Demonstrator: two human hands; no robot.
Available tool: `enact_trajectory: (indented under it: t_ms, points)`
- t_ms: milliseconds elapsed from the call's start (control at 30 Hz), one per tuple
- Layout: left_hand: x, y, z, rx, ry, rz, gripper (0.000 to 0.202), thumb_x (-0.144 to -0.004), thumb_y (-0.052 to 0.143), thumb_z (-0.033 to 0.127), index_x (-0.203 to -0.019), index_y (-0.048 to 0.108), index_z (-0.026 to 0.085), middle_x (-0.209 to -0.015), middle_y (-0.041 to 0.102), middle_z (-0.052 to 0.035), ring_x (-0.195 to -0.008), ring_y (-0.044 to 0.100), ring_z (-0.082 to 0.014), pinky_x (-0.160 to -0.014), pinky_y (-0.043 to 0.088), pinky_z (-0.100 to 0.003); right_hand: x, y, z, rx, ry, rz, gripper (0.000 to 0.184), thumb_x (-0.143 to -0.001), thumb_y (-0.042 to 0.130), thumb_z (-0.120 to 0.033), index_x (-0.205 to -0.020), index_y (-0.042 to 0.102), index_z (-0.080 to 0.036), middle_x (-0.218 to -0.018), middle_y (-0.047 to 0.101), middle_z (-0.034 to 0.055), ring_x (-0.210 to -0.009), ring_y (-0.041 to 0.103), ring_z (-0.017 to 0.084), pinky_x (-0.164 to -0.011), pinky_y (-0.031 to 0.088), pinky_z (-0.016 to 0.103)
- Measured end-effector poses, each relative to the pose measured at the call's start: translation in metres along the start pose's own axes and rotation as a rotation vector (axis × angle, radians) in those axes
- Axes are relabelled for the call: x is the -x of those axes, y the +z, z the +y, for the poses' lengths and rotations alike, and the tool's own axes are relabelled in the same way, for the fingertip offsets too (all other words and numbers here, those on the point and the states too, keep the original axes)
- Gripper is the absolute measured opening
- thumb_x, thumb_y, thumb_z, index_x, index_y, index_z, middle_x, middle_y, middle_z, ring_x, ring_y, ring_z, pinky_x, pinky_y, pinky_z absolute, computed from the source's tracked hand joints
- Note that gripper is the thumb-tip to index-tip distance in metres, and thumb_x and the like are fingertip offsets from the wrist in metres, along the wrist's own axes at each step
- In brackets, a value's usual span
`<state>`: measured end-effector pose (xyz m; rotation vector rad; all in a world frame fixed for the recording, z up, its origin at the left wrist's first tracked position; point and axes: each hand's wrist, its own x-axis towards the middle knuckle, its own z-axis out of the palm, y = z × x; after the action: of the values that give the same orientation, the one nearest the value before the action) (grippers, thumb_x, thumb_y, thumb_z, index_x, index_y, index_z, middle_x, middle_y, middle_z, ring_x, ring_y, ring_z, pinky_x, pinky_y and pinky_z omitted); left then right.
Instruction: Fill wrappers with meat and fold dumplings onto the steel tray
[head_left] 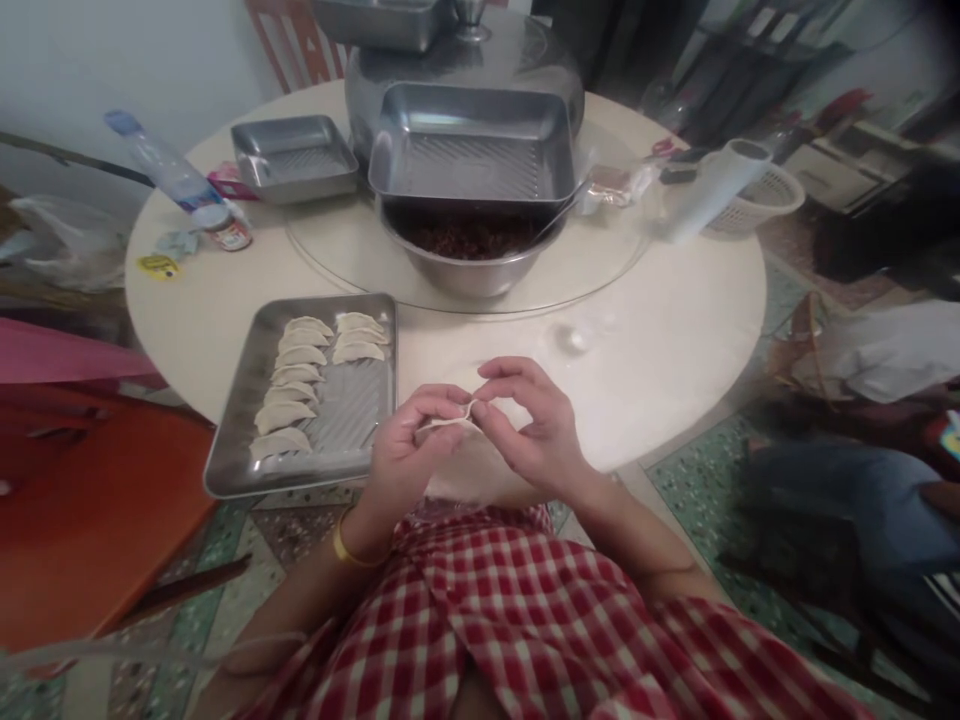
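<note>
Between my two hands, over the table's near edge, is a pale dumpling [448, 424] with its edge pinched at the top. My left hand [409, 440] closes round its left side, thumb and fingers together. My right hand [534, 425] pinches the right end of that edge between thumb and forefinger, the other fingers curled. To the left lies a metal tray [349, 400] with two rows of shaped dumplings [291, 373]. Beyond my hands a metal bowl [480, 272] holds dark minced filling [472, 240], partly covered by a rectangular metal pan [472, 150].
A smaller metal pan [296, 160], a plastic bottle [161, 160] and a jar [223, 228] stand at the back left of the round table [660, 340]. A plastic-wrap roll [720, 185] and white basket [772, 195] are at right. Another person's leg [847, 490] shows at far right.
</note>
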<state>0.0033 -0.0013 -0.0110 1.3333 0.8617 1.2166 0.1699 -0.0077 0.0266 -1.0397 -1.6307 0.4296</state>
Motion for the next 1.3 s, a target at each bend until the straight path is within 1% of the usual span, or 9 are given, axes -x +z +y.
enact_trajectory:
  t_ms: [67,200,333,600,733,833,1033,1167,1300]
  points:
    - [0.001,-0.002,0.0,-0.081,0.072,-0.024,0.007,-0.084,0.066,0.022,-0.09,0.067,0.023,-0.108,0.065,-0.0059,-0.094,0.062,-0.0173,-0.064,0.051,-0.024,0.0,0.001,-0.001,-0.016,0.013,-0.005,0.006,-0.086,0.062,-0.02,-0.086,0.067,-0.022,-0.1,0.065,0.0056,-0.095,0.066,0.017,-0.083,0.057,0.035]
    - [0.001,-0.003,0.004,-0.169,0.156,-0.029,0.007,-0.085,0.065,0.021,-0.091,0.066,0.024,-0.103,0.065,-0.0048,-0.088,0.062,-0.0157,-0.07,0.052,-0.027,-0.001,-0.002,-0.003,-0.044,-0.014,-0.071,0.007,-0.088,0.061,-0.022,-0.09,0.067,-0.024,-0.101,0.065,0.005,-0.097,0.064,0.017,-0.085,0.056,0.037]
    - [0.0,-0.002,0.006,-0.16,0.152,0.011,0.004,-0.086,0.064,0.024,-0.089,0.063,0.022,-0.098,0.065,-0.0042,-0.081,0.061,-0.0151,-0.07,0.052,-0.028,0.0,-0.004,-0.004,-0.059,-0.061,-0.116,0.014,-0.09,0.056,-0.019,-0.096,0.067,-0.025,-0.106,0.064,0.0053,-0.102,0.062,0.018,-0.088,0.055,0.039]
    - [-0.001,-0.001,0.004,-0.087,0.177,0.002,0.008,-0.085,0.064,0.018,-0.09,0.062,0.023,-0.097,0.064,-0.002,-0.076,0.058,-0.0122,-0.065,0.049,-0.024,0.001,-0.003,-0.003,-0.058,-0.097,-0.119,0.014,-0.091,0.054,-0.019,-0.097,0.066,-0.025,-0.107,0.065,0.0057,-0.102,0.062,0.018,-0.088,0.055,0.04]
    - [0.0,-0.002,0.004,-0.053,0.137,0.012,0.004,-0.085,0.065,0.022,-0.089,0.062,0.022,-0.098,0.064,-0.0031,-0.077,0.058,-0.0127,-0.056,0.047,-0.02,-0.001,-0.004,-0.003,-0.044,-0.113,-0.134,0.009,-0.091,0.06,-0.024,-0.097,0.066,-0.025,-0.106,0.065,0.0053,-0.102,0.062,0.018,-0.088,0.056,0.039]
    - [0.0,-0.003,0.006,-0.072,0.116,0.003,0.004,-0.085,0.065,0.025,-0.088,0.063,0.022,-0.098,0.064,-0.0037,-0.076,0.059,-0.0126,-0.056,0.048,-0.02,-0.002,-0.006,-0.004,-0.022,-0.093,-0.14,0.009,-0.088,0.064,-0.025,-0.097,0.066,-0.025,-0.106,0.065,0.0055,-0.102,0.061,0.019,-0.089,0.055,0.04]
    - [-0.001,-0.002,0.01,-0.146,0.15,-0.013,0.005,-0.084,0.068,0.026,-0.085,0.065,0.022,-0.099,0.065,-0.0052,-0.084,0.062,-0.0146,-0.061,0.051,-0.022,-0.004,-0.008,-0.004,-0.123,0.096,-0.268,0.02,-0.082,0.062,-0.016,-0.1,0.064,-0.025,-0.112,0.063,0.0049,-0.112,0.059,0.02,-0.097,0.051,0.041]
    - [-0.003,-0.002,0.009,-0.162,0.159,-0.032,0.007,-0.082,0.069,0.027,-0.083,0.065,0.021,-0.097,0.066,-0.0059,-0.085,0.063,-0.0157,-0.062,0.051,-0.023,-0.007,-0.005,-0.003,-0.253,0.245,-0.328,0.019,-0.079,0.058,-0.014,-0.094,0.061,-0.025,-0.105,0.063,0.0019,-0.106,0.06,0.017,-0.096,0.051,0.039]
    - [-0.003,0.001,0.007,-0.036,0.057,0.017,0.006,-0.08,0.069,0.023,-0.083,0.065,0.022,-0.096,0.065,-0.0035,-0.076,0.061,-0.0124,-0.059,0.05,-0.021,-0.011,-0.004,0.0,-0.528,0.433,-0.376,0.014,-0.08,0.061,-0.02,-0.093,0.059,-0.024,-0.103,0.063,0.0012,-0.096,0.063,0.015,-0.09,0.053,0.037]
